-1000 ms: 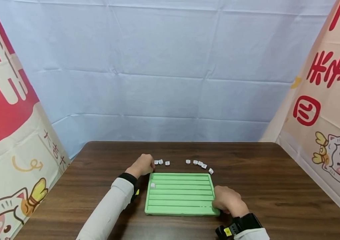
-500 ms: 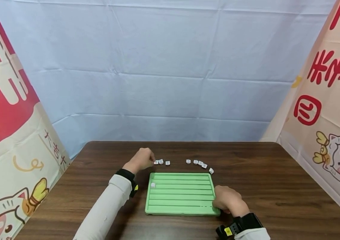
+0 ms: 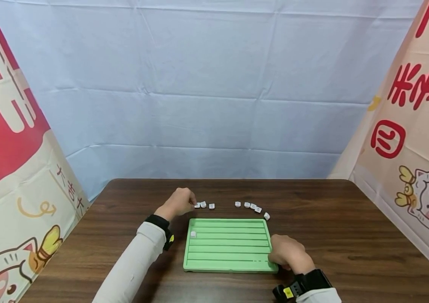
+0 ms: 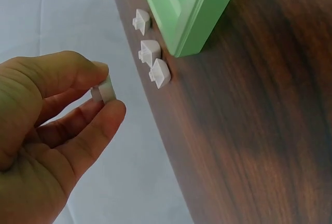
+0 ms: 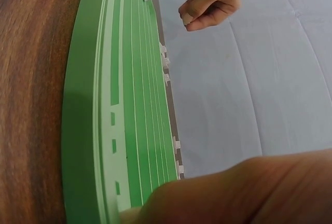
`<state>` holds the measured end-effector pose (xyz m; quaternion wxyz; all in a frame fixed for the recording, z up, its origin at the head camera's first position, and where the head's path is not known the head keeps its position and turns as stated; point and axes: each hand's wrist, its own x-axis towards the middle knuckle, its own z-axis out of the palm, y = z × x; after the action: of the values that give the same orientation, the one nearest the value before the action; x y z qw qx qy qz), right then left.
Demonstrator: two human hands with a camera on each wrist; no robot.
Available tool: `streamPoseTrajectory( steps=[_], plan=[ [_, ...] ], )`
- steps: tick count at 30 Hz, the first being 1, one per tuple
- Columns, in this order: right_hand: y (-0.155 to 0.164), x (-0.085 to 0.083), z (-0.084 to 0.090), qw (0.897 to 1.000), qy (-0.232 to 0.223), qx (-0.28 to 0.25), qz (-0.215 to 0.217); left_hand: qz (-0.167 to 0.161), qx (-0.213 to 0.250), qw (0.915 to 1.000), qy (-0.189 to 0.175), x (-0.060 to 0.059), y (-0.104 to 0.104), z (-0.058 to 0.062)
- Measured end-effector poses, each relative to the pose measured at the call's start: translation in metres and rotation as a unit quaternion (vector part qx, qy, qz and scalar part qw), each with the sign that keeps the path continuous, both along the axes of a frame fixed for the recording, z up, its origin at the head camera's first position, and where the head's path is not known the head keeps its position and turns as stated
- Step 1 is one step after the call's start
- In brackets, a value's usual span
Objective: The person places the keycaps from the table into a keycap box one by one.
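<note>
Left hand has lifted off the green tray's far corner, carrying a white keycap.
Thumb and forefinger pinch that keycap above the table, just beside three loose keycaps. Right hand rests curled on the tray's near right corner, holding it.

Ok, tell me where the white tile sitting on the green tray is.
In the head view the white tile lies at the left end of the green tray, in a far groove, nearest the left hand.
</note>
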<state>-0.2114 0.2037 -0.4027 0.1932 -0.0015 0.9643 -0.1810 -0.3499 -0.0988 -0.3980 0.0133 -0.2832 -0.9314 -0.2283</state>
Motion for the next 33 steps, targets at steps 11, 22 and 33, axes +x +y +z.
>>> streamPoseTrajectory(
  steps=[11, 22, 33],
  plan=[
    [-0.001, 0.000, 0.000, 1.000, 0.002, 0.005, -0.002, -0.020, -0.004, 0.9997, -0.016, 0.010, 0.001, -0.006],
    [-0.001, 0.000, 0.000, 1.000, 0.003, 0.005, -0.003, -0.054, 0.054, 0.9954, -0.058, 0.016, -0.002, -0.016],
    [-0.001, -0.001, 0.000, 1.000, 0.000, 0.006, -0.005, -0.073, 0.080, 0.9905, -0.085, 0.017, -0.005, -0.020]
  ],
)
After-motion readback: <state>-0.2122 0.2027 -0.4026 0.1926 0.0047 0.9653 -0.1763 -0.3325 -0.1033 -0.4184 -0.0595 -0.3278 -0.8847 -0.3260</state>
